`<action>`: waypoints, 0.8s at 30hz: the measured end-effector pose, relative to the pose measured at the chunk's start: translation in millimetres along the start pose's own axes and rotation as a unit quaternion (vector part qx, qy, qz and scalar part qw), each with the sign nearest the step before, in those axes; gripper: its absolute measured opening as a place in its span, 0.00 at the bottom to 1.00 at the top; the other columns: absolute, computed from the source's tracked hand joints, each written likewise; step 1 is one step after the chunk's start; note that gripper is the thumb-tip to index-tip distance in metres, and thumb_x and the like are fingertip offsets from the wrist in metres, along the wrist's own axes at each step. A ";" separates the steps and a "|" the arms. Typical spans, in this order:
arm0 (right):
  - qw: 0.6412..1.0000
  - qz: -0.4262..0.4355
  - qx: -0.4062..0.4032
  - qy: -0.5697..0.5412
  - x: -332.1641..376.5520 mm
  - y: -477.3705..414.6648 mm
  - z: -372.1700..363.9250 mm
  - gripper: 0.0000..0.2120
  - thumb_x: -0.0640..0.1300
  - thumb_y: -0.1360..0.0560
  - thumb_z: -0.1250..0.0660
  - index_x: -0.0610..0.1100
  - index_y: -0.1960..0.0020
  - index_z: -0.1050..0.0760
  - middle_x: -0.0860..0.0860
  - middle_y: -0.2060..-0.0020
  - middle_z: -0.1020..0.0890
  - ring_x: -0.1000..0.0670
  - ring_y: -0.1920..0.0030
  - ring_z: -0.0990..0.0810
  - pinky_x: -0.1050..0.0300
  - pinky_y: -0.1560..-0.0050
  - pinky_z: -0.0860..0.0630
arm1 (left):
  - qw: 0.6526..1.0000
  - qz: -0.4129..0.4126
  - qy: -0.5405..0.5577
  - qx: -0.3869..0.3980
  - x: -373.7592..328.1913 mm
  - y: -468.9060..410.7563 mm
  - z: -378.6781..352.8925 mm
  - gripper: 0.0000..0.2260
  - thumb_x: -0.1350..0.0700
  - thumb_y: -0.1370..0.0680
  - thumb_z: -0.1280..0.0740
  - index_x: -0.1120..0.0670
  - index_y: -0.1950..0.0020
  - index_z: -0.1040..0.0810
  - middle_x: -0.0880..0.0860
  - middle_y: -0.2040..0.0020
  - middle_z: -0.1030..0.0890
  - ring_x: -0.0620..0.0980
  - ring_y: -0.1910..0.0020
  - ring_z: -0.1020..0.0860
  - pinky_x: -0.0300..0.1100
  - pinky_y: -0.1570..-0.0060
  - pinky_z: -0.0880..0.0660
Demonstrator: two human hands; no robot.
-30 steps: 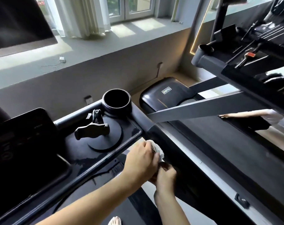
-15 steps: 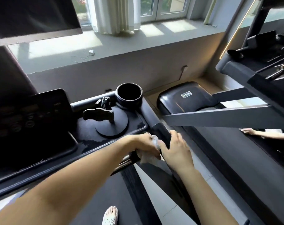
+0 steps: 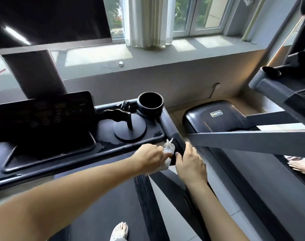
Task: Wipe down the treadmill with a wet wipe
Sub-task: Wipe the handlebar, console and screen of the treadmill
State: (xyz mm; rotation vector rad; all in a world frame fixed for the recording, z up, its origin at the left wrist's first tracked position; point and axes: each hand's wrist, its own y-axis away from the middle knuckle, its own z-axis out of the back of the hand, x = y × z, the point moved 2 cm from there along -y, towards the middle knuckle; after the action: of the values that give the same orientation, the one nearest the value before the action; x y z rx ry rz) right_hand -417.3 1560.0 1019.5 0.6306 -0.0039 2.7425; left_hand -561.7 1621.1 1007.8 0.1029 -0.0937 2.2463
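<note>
- Two hands meet at frame centre, on the treadmill's handrail (image 3: 174, 136).
- Left hand (image 3: 149, 158) pinches the white wipe (image 3: 167, 154) against the rail's near end.
- Right hand (image 3: 190, 162) curls round that rail, seemingly steadying it.
- Step: wiping the rail; next, slide the wipe along it under steady pressure.
</note>
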 end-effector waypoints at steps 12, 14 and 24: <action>0.991 0.017 -0.061 -0.119 -9.1 2.5 -0.2 0.19 0.43 0.22 0.35 0.44 0.32 0.27 0.46 0.40 0.21 0.41 0.40 0.22 0.48 0.43 0.27 | 0.942 0.146 0.228 -0.200 -16.5 -8.2 -9.9 0.04 0.56 0.25 0.28 0.57 0.55 0.18 0.54 0.58 0.22 0.55 0.58 0.25 0.44 0.52 0.30; 0.989 0.016 -0.064 -0.131 -9.4 1.5 0.9 0.18 0.43 0.22 0.35 0.44 0.33 0.27 0.47 0.41 0.21 0.42 0.41 0.22 0.48 0.43 0.26 | 0.962 0.101 0.168 -0.191 -22.6 0.7 -18.5 0.11 0.51 0.21 0.32 0.59 0.50 0.20 0.55 0.56 0.22 0.55 0.56 0.26 0.47 0.51 0.28; 0.988 0.028 -0.070 -0.138 -10.7 4.8 1.1 0.19 0.42 0.21 0.36 0.42 0.30 0.27 0.46 0.37 0.21 0.42 0.38 0.22 0.49 0.40 0.27 | 0.981 0.011 0.014 -0.195 15.6 44.3 -0.7 0.07 0.64 0.30 0.29 0.55 0.55 0.22 0.53 0.59 0.24 0.54 0.60 0.25 0.47 0.61 0.26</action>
State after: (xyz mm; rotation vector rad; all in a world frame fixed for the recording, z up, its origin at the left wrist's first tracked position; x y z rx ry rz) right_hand -409.3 1552.0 1016.3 0.9765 -0.2798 2.6551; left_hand -606.0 1605.5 1007.3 -0.1429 -0.5179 2.2079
